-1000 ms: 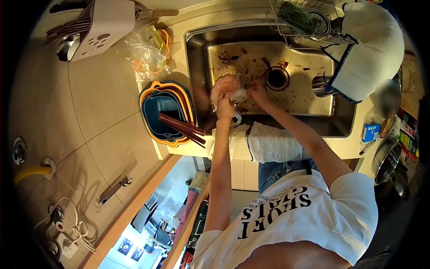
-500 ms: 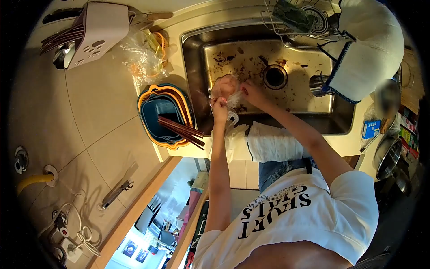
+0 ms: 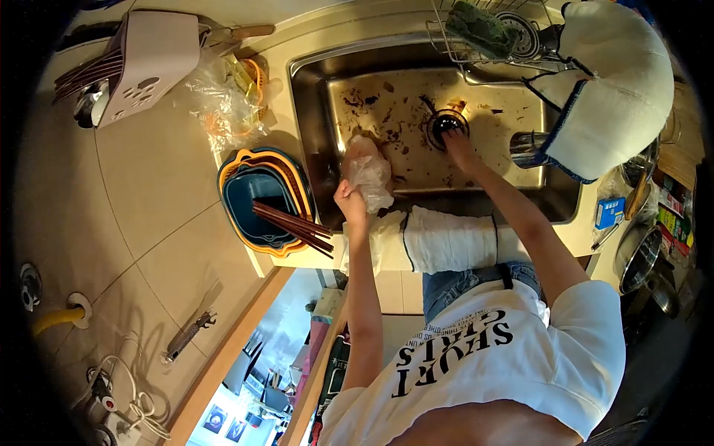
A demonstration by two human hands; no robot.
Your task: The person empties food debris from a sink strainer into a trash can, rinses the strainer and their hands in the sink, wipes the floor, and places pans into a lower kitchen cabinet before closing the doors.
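Observation:
A thin clear plastic bag (image 3: 370, 178) hangs at the left side of the steel sink (image 3: 312, 134), with my left hand (image 3: 351, 202) closed on it. Something pinkish shows in or behind the bag. My right hand (image 3: 459, 146) reaches down to the dark round drain (image 3: 446, 128), its fingertips over the opening; whether they hold anything is hidden. Dark brown scraps (image 3: 357, 98) are scattered over the sink floor around the drain.
Left of the sink are nested blue and orange basins (image 3: 223, 195) with chopsticks (image 3: 290, 225) across them. A metal cup (image 3: 526, 149) and white padded cloth (image 3: 595, 119) are right. A wire rack (image 3: 440, 33) overhangs the back edge. White cloth (image 3: 450, 241) covers the front edge.
My right hand has left the bag and moved right to the drain. My left hand still grips the bag, which now hangs more crumpled. The view has shifted slightly.

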